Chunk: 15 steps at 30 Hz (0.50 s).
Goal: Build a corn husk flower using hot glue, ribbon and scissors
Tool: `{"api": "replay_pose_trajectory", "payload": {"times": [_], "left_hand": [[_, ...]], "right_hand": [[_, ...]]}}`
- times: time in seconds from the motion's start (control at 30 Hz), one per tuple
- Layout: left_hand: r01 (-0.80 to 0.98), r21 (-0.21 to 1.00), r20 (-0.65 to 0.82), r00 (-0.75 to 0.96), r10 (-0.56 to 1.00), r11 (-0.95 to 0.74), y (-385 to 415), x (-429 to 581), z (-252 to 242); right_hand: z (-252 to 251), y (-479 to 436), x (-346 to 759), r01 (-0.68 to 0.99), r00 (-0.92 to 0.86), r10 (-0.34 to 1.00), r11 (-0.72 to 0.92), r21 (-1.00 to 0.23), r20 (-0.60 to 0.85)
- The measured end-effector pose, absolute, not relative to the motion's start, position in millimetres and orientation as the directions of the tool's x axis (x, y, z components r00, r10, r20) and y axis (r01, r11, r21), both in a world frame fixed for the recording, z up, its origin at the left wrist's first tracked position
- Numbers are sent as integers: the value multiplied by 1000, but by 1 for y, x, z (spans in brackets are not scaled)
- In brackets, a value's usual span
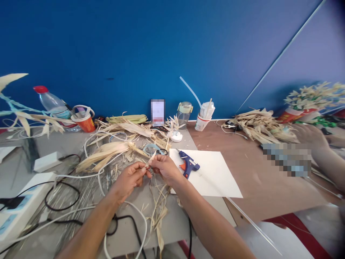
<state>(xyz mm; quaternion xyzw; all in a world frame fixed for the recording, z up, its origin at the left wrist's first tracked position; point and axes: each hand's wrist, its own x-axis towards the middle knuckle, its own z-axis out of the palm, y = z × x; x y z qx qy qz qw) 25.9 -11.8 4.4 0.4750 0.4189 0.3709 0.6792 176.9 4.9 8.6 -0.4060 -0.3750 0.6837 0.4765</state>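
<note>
My left hand (134,177) and my right hand (164,166) meet over the near part of the table, both with fingers pinched together. Between them is a small pale piece of corn husk (152,157), its pointed tip sticking up past the fingers. Just right of my right hand, a blue glue gun (189,163) with an orange trigger lies on a white sheet of paper (215,176). Dried corn husks (107,153) lie beyond and to the left of my hands. Below my hands, thin husk strips (161,208) hang over the table's front edge.
A power strip (29,201) and tangled cables are at left. Along the wall stand a bottle (52,104), an orange cup (85,124), a phone (157,113), a jar (184,113) and a white cup (202,122). Another person's hand (312,138) is at right, beside a husk pile (258,124).
</note>
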Motion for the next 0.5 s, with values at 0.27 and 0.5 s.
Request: {"api": "replay_pose_trajectory", "payload": {"times": [0.27, 0.5], "left_hand": [[-38, 976, -196, 292, 936, 216, -11, 28, 5], [85, 983, -178, 205, 963, 163, -10, 29, 3]], "right_hand": [[8, 3, 172, -308, -175, 971, -213, -927, -165], [6, 2, 169, -242, -121, 983, -166, -956, -140]]}}
